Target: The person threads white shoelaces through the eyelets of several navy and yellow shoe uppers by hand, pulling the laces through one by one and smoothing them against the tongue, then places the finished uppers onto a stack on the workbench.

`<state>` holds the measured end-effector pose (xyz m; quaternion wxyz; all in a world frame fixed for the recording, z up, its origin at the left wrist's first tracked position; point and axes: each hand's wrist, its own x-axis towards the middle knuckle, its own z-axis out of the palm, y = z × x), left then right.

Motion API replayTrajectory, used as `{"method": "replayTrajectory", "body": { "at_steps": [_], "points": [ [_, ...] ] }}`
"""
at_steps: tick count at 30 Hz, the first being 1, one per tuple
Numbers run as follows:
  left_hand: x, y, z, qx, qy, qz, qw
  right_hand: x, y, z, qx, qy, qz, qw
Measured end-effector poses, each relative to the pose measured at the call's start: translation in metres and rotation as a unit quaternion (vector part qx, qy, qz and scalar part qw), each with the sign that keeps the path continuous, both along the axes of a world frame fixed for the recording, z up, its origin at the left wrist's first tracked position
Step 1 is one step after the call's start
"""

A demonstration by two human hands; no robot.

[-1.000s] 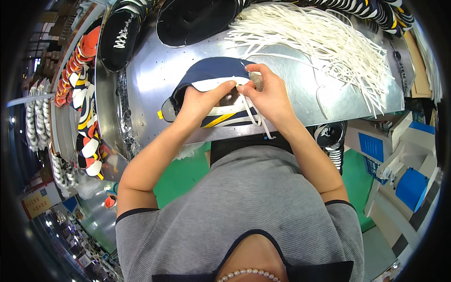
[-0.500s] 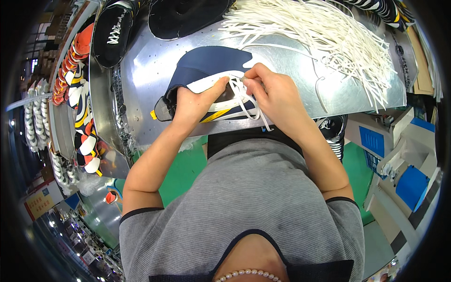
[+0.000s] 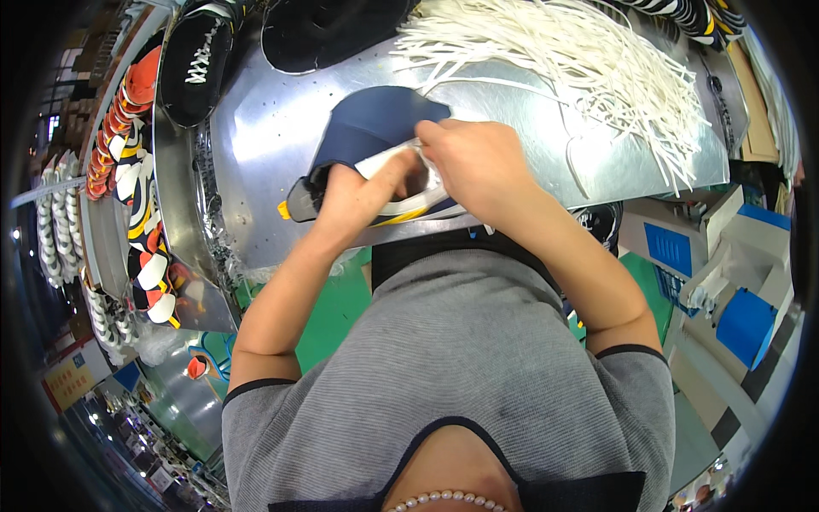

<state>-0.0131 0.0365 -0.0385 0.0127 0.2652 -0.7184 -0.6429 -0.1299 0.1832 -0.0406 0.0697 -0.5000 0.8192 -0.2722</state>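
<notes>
A dark blue shoe upper with white and yellow parts lies on its side near the front edge of a metal table. My left hand is closed round its opening, thumb and fingertips at the white eyelet edge. Over the front of the upper, my right hand is closed, its fingertips by the eyelets. What the right fingers pinch is hidden under the hand. White shoelace is mostly covered there; a small white end shows below the right hand.
A heap of white shoelaces covers the table's far right. Black shoe pieces and a laced black shoe lie at the far left. Orange, white and black uppers line the left side. Cardboard boxes stand at right.
My right hand has turned and shifted left over the front of the upper, covering the lace loops that hung there. My left hand keeps its hold, its fingertips now showing at the opening.
</notes>
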Motion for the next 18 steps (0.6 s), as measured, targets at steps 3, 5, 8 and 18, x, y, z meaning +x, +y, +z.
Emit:
{"method": "replayTrajectory", "body": {
  "at_steps": [3,5,8,18],
  "points": [
    [0.001,0.007,0.004,-0.013,0.011,0.005,1.000,0.004,-0.013,0.005,0.060,0.023,0.014,0.998],
    [-0.002,0.003,0.003,0.026,-0.030,0.040,0.998,-0.014,-0.009,0.015,0.101,-0.033,0.023,0.994],
    [0.003,-0.017,0.000,0.087,-0.059,0.015,0.994,-0.037,0.008,0.046,0.141,-0.175,-0.025,0.974],
    [-0.019,-0.004,-0.003,-0.076,-0.029,0.026,0.996,-0.012,-0.008,-0.033,-0.168,-0.225,-0.114,0.953]
  ]
}}
